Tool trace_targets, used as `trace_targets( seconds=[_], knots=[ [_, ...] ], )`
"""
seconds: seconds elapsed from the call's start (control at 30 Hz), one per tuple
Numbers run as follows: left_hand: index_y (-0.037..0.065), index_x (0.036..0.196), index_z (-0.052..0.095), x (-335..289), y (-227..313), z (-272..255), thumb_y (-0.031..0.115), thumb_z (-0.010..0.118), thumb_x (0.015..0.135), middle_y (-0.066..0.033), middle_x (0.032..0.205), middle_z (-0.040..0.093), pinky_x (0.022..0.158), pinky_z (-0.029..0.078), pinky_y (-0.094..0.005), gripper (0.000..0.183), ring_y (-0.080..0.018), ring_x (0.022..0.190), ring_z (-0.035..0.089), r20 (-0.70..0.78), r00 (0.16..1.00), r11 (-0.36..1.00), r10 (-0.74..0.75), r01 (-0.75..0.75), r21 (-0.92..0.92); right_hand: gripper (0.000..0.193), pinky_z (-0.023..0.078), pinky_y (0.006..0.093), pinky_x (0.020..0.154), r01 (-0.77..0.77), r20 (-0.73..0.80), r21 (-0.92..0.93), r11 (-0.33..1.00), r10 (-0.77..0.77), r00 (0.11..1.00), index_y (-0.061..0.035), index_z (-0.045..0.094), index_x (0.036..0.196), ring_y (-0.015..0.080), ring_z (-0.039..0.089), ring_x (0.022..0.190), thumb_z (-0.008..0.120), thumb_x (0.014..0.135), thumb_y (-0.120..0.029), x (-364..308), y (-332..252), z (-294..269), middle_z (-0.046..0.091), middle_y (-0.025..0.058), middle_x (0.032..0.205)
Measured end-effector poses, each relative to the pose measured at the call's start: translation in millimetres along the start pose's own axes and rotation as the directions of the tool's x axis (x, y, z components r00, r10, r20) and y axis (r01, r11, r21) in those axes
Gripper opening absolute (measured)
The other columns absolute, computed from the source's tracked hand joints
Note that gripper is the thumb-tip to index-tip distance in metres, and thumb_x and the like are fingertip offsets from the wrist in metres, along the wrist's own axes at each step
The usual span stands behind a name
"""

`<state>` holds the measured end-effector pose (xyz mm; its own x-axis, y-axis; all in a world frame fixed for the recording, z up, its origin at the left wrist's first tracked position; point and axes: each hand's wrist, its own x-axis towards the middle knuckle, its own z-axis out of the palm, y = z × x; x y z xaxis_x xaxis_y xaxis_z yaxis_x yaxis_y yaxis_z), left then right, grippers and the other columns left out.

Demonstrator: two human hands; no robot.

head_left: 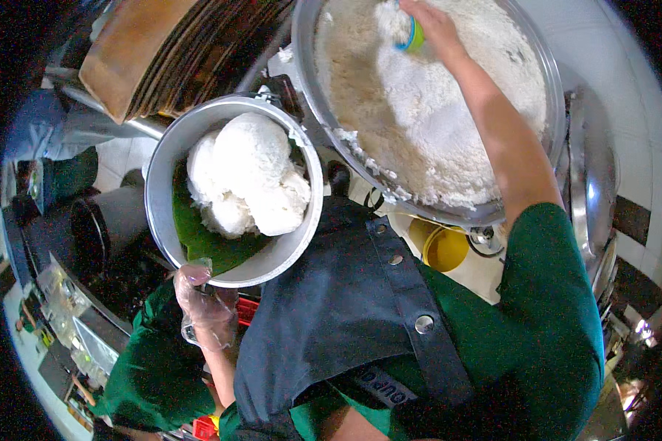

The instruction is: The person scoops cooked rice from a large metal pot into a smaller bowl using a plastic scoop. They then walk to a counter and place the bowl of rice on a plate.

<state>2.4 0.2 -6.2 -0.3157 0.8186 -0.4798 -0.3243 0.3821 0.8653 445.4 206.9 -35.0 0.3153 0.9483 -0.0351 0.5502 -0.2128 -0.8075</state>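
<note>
Stack far L: brown ridged stack (165, 51) tilted at top L, just behind small pot, out of reach of either hand.
L hand: left hand (202, 309) in clear plastic glove, fingers curled round near rim of small pot, thumb over the lip. Grip from below, prob. to hold pot level at chest.
Small pot: metal pot (162, 173) held just beside big pan, lined w/ green leaf (198, 239); leaf likely stops sticking.
Rice in pot: white rice mounds (250, 176) piled on leaf, centre-R.
Apron: dark apron (346, 309) over green shirt, betw. both arms.
Big pan: wide metal pan (312, 95) full of cooked rice (434, 117), rim touching/near small pot.
R hand: right hand (430, 26) closed on blue-green scoop (412, 37), down in the rice at far side.
Bucket: yellow bucket (443, 246) below pan.
</note>
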Motion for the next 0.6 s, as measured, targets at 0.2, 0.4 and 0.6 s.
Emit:
trace_targets(
  seconds=[0.2, 0.4, 0.6],
  knots=[
    [0.01, 0.07, 0.045, 3.0, -3.5, -17.8, 0.015, 0.056, 0.07, -0.002, 0.072, 0.046, 0.07, 0.04, -0.03, 0.013, -0.0157, 0.071, 0.046, 0.219, 0.865, 0.692, 0.451, -0.494, 0.526, 0.046, 0.047, 0.0465, 0.079, 0.086, -0.155, -0.773, 0.629, -0.319, 0.935, -0.0149, 0.062, 0.102, 0.0334, 0.059, 0.09, 0.06, 0.073, -0.051, 14.8, -17.0, 45.6, 0.062, 0.0128, 0.1],
    [0.007, 0.068, 0.045, 4.1, 12.4, -9.6, 0.01, 0.061, 0.06, -0.0061, 0.071, 0.05, 0.066, 0.041, -0.0302, 0.017, -0.0178, 0.074, 0.05, 0.089, 0.967, 0.938, 0.238, -0.252, 0.238, 0.043, 0.048, 0.046, 0.076, 0.138, -0.036, -0.74, 0.659, -0.243, 0.969, -0.0155, 0.064, 0.097, 0.0333, 0.059, 0.09, 0.061, 0.073, -0.05, 0.9, -8.7, 59.6, 0.063, 0.0123, 0.097],
    [0.007, 0.066, 0.049, 10.1, 19.6, -3.8, 0.024, 0.058, 0.067, -0.0047, 0.075, 0.049, 0.066, 0.043, -0.032, 0.019, -0.0183, 0.072, 0.049, 0.052, 0.995, 0.988, 0.09, -0.095, 0.118, 0.049, 0.046, 0.0416, 0.068, 0.306, 0.017, -0.623, 0.719, -0.379, 0.925, -0.0127, 0.065, 0.088, 0.0334, 0.06, 0.078, 0.05, 0.078, -0.058, 8.6, 22.8, 80.6, 0.063, 0.0164, 0.079]
  ],
)
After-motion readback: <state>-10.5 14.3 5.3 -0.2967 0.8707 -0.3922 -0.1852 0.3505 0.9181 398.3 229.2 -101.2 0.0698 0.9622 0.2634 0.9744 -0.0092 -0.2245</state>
